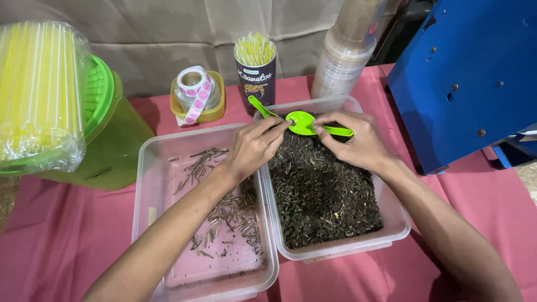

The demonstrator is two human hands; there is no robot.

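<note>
Seen from the head camera, a person's two bare hands meet over a clear plastic tub [391, 215] filled with dark dried leaf bits [321, 193]. The left hand [253, 146] has its fingertips pinched together at the near edge of a bright green scoop [302, 122], touching its bowl; whether a small piece is caught between those fingers cannot be told. The right hand [358, 142] curls over the scoop from the other side, fingers closed on its handle end, which pokes out just beyond the knuckles. A second green scoop [258, 106] lies just past the left fingertips, leaning on the tub's far rim.

Below the left wrist sits a second clear tub [146, 168], holding only scattered pale stalks [232, 215]. Both tubs rest on a pink cloth [67, 246]. Well beyond the fingers stand a cup of yellow straws [255, 67], a yellow tub with a sticker roll [197, 92], stacked clear cups [341, 61], a green bin [112, 140], a wrapped straw bundle [36, 95] and, to the right, a blue machine [470, 72].
</note>
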